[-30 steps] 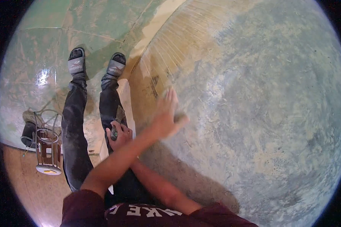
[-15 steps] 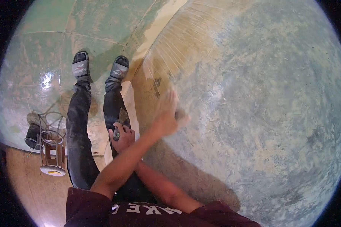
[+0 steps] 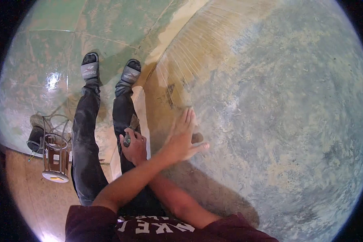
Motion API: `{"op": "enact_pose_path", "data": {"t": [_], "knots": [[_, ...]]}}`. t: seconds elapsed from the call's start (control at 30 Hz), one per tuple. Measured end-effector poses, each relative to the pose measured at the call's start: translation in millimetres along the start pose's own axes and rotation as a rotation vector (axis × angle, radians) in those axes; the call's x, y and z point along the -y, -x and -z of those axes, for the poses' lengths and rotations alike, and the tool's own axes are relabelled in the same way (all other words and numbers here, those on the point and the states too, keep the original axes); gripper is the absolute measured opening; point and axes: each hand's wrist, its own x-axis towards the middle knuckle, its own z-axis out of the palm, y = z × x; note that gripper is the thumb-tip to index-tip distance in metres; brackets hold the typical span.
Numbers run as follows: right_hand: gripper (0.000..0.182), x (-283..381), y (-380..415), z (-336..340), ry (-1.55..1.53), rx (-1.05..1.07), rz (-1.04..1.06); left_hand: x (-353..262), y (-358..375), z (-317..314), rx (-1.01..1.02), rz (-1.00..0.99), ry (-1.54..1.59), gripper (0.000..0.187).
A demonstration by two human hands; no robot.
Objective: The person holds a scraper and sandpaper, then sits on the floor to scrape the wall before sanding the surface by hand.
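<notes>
My arms cross in front of my body. My left hand (image 3: 181,139) reaches over to the right and lies flat against the grey-and-tan plastered surface (image 3: 270,121), fingers stretched out and thumb spread. Under it, my right hand (image 3: 135,147) is wrapped round the dark handle of a trowel (image 3: 134,122), held close by my leg. The handle end shows a green spot, and the trowel's brownish blade sticks out past the fingers, partly hidden. Near my left fingertips the surface is brown and looks damp, with pale streaks fanning out above.
Dusty green tiles (image 3: 40,52) lie beneath my sandalled feet (image 3: 90,70). At lower left are a metal-legged stool (image 3: 55,176) with a small yellow item (image 3: 59,178) on its seat and a black bucket (image 3: 35,138) beside it. A pale ledge (image 3: 140,105) runs along the surface's base.
My left hand has slid down along the plastered surface, and its thumb shows more clearly. My right hand keeps its grip on the trowel. The view has shifted slightly.
</notes>
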Motion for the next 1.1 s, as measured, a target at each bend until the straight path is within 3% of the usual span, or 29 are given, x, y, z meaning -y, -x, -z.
{"op": "enact_pose_path", "data": {"t": [0.07, 0.13, 0.27, 0.33, 0.43, 0.57, 0.63, 0.77, 0.87, 0.97, 1.03, 1.1], "knots": [[0.036, 1.4, -2.0, -3.4, 0.026, -0.019, -0.029, 17.0, -26.2, -7.5, -0.056, -0.019, 0.02, 0.107], [0.036, 1.7, 7.3, -6.9, 0.044, -0.024, -0.064, 38.6, -55.2, -11.9, -0.095, 0.143, 0.208, 0.107], [0.035, -1.4, -2.7, 1.1, 0.045, -0.011, -0.025, -1.7, -6.3, -7.6, -0.052, 0.064, 0.198, 0.102], [0.043, -5.6, -6.4, 3.4, -0.001, 0.057, -0.061, -3.2, 0.5, -7.0, 0.044, 0.054, 0.066, 0.098], [0.045, 4.0, -6.1, 1.1, 0.099, -0.028, -0.133, 39.4, -59.6, -9.2, -0.11, 0.127, 0.142, 0.097], [0.035, 9.0, -10.7, 5.7, 0.217, -0.021, -0.162, 25.5, -50.6, -0.7, -0.149, 0.159, 0.157, 0.096], [0.034, -1.6, -10.2, 4.2, 0.123, -0.021, -0.053, -6.2, -8.6, 9.6, 0.041, 0.047, 0.066, 0.092], [0.036, 19.5, -11.0, 18.0, 0.191, -0.044, -0.121, 27.5, -60.6, 4.7, -0.05, 0.102, 0.063, 0.091], [0.037, 28.9, -12.8, 26.6, 0.182, -0.006, -0.146, 25.8, -74.5, 13.5, -0.027, 0.191, -0.079, 0.097], [0.037, 12.0, -15.0, 15.9, 0.082, -0.036, -0.002, -3.2, -28.5, 14.1, 0.028, 0.068, 0.005, 0.105], [0.037, 14.7, -13.6, 17.8, 0.095, -0.037, -0.025, -1.2, -23.3, 7.4, -0.048, -0.002, 0.087, 0.104], [0.037, 14.7, -15.8, 17.1, 0.107, -0.042, -0.04, 33.8, -71.0, 6.4, -0.091, 0.068, 0.117, 0.106]]}}
